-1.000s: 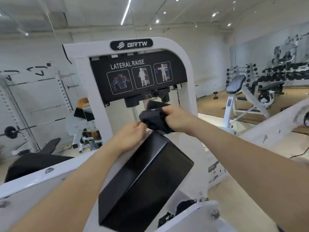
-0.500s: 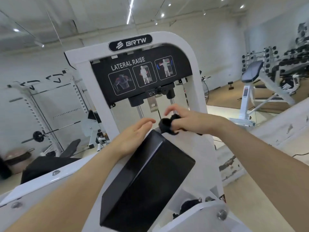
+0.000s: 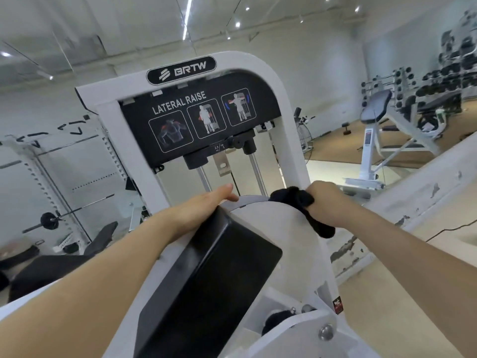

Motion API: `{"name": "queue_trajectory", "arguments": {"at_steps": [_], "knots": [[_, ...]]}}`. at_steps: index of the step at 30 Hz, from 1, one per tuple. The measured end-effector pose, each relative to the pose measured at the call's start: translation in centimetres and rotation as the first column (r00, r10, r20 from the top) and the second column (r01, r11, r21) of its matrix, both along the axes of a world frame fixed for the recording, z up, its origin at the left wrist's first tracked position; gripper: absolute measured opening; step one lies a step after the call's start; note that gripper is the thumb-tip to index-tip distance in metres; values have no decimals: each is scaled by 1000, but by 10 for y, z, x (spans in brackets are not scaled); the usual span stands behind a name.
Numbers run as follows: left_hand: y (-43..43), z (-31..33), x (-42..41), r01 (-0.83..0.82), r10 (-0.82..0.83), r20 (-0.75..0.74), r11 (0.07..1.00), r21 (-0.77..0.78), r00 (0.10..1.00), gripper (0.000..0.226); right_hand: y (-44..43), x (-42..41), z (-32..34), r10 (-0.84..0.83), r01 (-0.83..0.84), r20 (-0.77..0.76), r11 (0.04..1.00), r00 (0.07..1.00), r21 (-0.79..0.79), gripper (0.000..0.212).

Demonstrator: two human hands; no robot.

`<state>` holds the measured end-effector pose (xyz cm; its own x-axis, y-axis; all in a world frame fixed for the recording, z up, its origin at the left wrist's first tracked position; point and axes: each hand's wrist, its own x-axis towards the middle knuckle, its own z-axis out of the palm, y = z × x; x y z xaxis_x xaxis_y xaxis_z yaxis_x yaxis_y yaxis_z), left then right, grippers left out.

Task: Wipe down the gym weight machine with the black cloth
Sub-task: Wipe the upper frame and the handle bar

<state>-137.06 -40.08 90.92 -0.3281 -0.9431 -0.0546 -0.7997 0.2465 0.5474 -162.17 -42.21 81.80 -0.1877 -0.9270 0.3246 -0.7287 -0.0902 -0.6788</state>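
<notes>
Forearms are extended forward from the lower corners of the view, both reaching over the white weight machine (image 3: 260, 81). The right hand (image 3: 327, 200) is seen from the back, its fingers curled down and clamped on the black cloth (image 3: 296, 198), which is bunched under the palm and pressed against the right side of the machine's curved white plate (image 3: 278, 228). A tail of the cloth is left hanging below the wrist. The left hand (image 3: 204, 205) is laid flat, fingers straight and held together, with the fingertips (image 3: 227, 189) resting at the top edge of the plate, just above the black pad (image 3: 206, 275). The pad is tilted, its upper corner touching the heel of the left hand. Behind both hands a black panel (image 3: 198, 120) labelled LATERAL RAISE is mounted in the frame. An incline bench (image 3: 374, 109) and dumbbell racks (image 3: 438, 73) are visible well apart at the right.
</notes>
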Motion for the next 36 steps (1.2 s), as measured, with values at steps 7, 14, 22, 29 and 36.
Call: {"name": "queue_trajectory", "arguments": {"at_steps": [7, 14, 22, 29, 36], "knots": [[6, -3, -7, -16, 12, -116, 999, -37, 993, 44, 20, 62, 23, 437, -407, 112, 887, 892, -219, 52], [14, -19, 4, -178, 126, -159, 907, -380, 979, 46, 36, 24, -58, -96, 122, 106, 955, 990, -271, 28], [13, -24, 4, -198, 128, -189, 888, -415, 974, 48, 36, 55, -97, 8, -96, -233, 925, 972, -367, 22], [9, -27, 7, -183, 102, -209, 888, -421, 973, 47, 57, 42, -86, 85, -207, -310, 900, 947, -383, 30], [14, -26, 3, -190, 100, -215, 871, -452, 972, 47, 18, 67, -111, -78, -139, -315, 780, 946, -610, 30]]}}
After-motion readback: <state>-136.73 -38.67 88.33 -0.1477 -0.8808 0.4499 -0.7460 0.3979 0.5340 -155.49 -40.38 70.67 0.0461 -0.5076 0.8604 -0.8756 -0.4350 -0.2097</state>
